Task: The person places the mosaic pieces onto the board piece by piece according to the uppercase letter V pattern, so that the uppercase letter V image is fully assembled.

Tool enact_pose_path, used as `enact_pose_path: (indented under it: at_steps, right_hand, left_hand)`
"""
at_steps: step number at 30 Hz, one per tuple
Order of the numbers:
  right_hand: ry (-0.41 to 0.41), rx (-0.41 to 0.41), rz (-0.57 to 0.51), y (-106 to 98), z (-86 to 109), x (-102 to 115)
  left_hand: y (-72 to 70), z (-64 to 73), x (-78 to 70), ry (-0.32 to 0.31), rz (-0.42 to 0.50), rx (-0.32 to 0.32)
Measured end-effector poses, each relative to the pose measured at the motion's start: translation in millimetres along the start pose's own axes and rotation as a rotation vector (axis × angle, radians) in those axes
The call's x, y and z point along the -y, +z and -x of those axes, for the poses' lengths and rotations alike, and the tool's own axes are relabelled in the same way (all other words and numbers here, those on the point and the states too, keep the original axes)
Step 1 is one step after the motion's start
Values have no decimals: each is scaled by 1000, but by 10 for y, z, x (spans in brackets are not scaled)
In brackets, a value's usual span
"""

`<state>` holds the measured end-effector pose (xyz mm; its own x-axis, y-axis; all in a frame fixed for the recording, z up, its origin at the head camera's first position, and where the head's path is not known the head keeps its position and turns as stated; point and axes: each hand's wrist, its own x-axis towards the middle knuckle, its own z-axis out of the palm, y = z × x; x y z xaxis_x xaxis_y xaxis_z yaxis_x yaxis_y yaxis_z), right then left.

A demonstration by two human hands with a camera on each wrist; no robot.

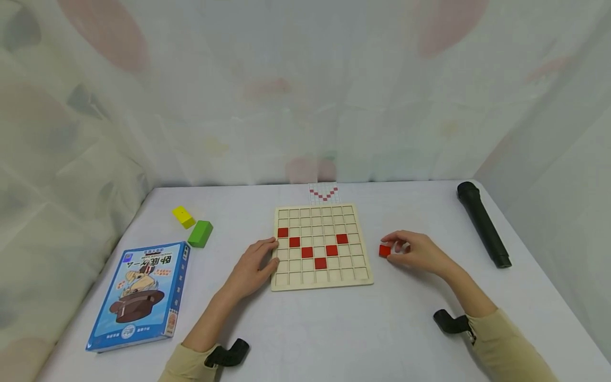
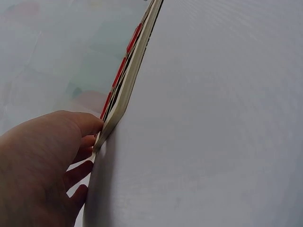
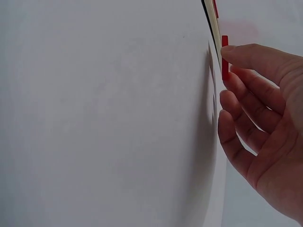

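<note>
A pale wooden grid board (image 1: 298, 277) lies mid-table, with several red square tiles (image 1: 307, 252) set in its cells in a V-like line. At the board's left edge rests my left hand (image 1: 250, 268), its thumb and fingertips touching the edge; the left wrist view shows the thumb against the board's rim (image 2: 119, 106). Just right of the board, my right hand (image 1: 415, 252) pinches a thin red square tile (image 1: 384, 251) between thumb and fingers. In the right wrist view that tile is seen edge-on, with the other fingers loosely bent below it.
Behind the board is a small pattern card (image 1: 324, 193) with a red V of squares. To the left lie a blue game box (image 1: 138, 292), a green block (image 1: 200, 234) and a yellow block (image 1: 183, 217). A black cylinder (image 1: 484, 225) lies at the right.
</note>
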<state>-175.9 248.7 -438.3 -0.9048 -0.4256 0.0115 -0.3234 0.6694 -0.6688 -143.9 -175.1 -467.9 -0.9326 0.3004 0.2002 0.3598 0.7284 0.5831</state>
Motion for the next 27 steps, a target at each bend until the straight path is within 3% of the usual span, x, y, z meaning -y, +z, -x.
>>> enact_pose_path:
  at_steps: [8, 27]
  right_hand:
    - [-23, 13, -33, 43, -233, 78]
    - [18, -2, -44, 196, -742, 225]
  left_hand:
    - [-13, -8, -27, -7, 0, 10]
    - [-24, 13, -20, -29, 4, 22]
